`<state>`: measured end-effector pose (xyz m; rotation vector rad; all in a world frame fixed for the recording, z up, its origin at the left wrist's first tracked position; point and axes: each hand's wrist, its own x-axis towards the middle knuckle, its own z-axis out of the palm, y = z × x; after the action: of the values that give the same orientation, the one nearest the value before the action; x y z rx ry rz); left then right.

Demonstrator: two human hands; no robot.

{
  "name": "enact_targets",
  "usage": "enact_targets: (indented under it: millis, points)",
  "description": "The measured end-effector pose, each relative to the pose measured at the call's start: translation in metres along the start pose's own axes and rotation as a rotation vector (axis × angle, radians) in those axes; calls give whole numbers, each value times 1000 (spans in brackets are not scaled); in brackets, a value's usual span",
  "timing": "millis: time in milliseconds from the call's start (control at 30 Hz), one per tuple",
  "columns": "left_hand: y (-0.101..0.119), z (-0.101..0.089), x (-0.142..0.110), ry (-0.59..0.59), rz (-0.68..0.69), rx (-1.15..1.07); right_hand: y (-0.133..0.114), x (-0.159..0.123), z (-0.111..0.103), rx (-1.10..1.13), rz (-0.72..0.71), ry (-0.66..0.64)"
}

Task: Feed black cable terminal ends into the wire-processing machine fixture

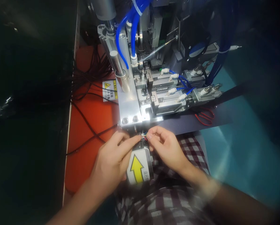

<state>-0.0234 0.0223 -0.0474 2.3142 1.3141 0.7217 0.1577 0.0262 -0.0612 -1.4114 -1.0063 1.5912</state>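
Thin coloured wires (144, 135), red, white and blue-green among them, fan out between my two hands at the front of the machine. My right hand (165, 145) pinches them between thumb and index finger. From the left, my left hand (115, 151) reaches in with its fingers bent, and its index fingertip touches or nearly touches the wire ends. What its curled fingers hold is hidden. Just below the fingertips lies a white-topped block with a yellow arrow (137, 167). Directly behind the hands stands a bright metal plate (129, 109) with two bolts.
Blue air hoses (133, 34) and metal slide cylinders (169, 101) fill the machine behind. Black cables (85, 120) cross the orange surface (80, 172) on the left, by a warning label (110, 90). Red-handled scissors or pliers (205, 117) lie on the right of the dark plate.
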Motion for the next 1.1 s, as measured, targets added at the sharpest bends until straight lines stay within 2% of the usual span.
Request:
enact_targets:
  millis: [567,833,900,1100]
  points:
    - [-1,0,0,-8,5,1,-2,0,-1,-39,13,-7]
    - [2,-2,2,-51,42,112,-6,-2,-3,-359,-142,49]
    - [3,-3,3,-57,54,153,-7,-1,-3,-385,-116,48]
    - [4,-4,4,-67,58,185,-6,1,-2,-228,16,12]
